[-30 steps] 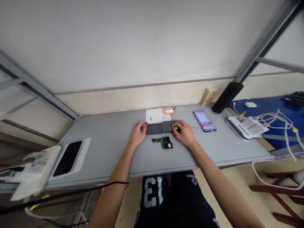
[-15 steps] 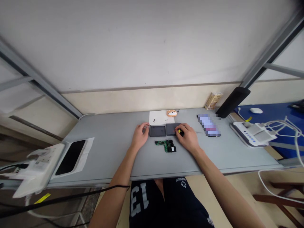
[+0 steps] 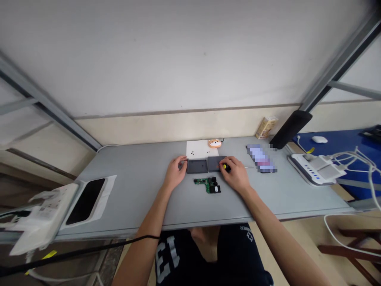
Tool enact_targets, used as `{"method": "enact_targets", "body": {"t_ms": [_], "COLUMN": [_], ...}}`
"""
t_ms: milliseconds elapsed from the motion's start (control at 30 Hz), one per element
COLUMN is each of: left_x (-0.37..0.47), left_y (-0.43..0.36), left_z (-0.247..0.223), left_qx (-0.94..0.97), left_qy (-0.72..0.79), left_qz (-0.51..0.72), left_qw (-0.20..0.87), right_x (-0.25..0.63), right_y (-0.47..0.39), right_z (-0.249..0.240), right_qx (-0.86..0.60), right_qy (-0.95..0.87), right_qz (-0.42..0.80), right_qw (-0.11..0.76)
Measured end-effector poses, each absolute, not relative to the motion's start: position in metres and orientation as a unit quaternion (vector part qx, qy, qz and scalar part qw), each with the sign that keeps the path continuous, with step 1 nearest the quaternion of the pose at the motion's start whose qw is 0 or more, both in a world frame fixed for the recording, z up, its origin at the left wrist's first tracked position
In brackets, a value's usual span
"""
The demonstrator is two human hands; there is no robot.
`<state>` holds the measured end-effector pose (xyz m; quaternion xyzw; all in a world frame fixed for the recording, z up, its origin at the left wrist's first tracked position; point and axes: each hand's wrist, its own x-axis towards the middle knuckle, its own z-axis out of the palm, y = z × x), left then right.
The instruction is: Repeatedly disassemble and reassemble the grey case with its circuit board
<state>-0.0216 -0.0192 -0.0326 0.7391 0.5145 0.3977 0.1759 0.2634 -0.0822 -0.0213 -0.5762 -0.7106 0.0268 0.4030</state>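
Observation:
Two dark grey plastic case halves lie side by side on the grey desk. The left case half (image 3: 197, 166) shows its hollow inside, and my left hand (image 3: 176, 171) has its curled fingers at that half's left edge. On the right case half (image 3: 214, 163) rest the fingertips of my right hand (image 3: 235, 173). That hand is also closed around a screwdriver (image 3: 225, 167) with a yellow-ended black handle, its thin shaft pointing right. A green circuit board (image 3: 208, 184) with black parts sits just in front of the halves. Several tiny black screws (image 3: 192, 153) are on a white paper (image 3: 198, 146) behind them.
An orange animal-faced item (image 3: 215, 143) is on the paper's far edge. To the right are a phone (image 3: 260, 158), a power strip (image 3: 311, 170) with cables, a small carton (image 3: 266, 127) and a black cylinder (image 3: 291, 129). Another phone (image 3: 87, 201) lies left, beside a white power strip (image 3: 56, 210).
The view has shifted slightly. My left fingertips sit a little closer against the left case half; the right hand, screwdriver and circuit board stay in nearly the same places.

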Motion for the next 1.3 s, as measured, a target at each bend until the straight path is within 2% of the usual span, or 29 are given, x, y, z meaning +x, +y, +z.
{"method": "enact_targets", "body": {"t_ms": [767, 1300], "left_x": [-0.019, -0.018], "left_y": [-0.021, -0.024], "left_z": [-0.028, -0.027], "left_qx": [0.763, 0.754], "left_qy": [0.515, 0.527], "left_qz": [0.367, 0.365], "left_qw": [0.132, 0.146], "right_x": [0.271, 0.275], "right_y": [-0.082, -0.086], "right_z": [-0.018, -0.016], "right_qx": [-0.573, -0.610], "right_qy": [-0.715, -0.700], "right_qz": [0.040, 0.056], "right_qw": [0.398, 0.367]}}
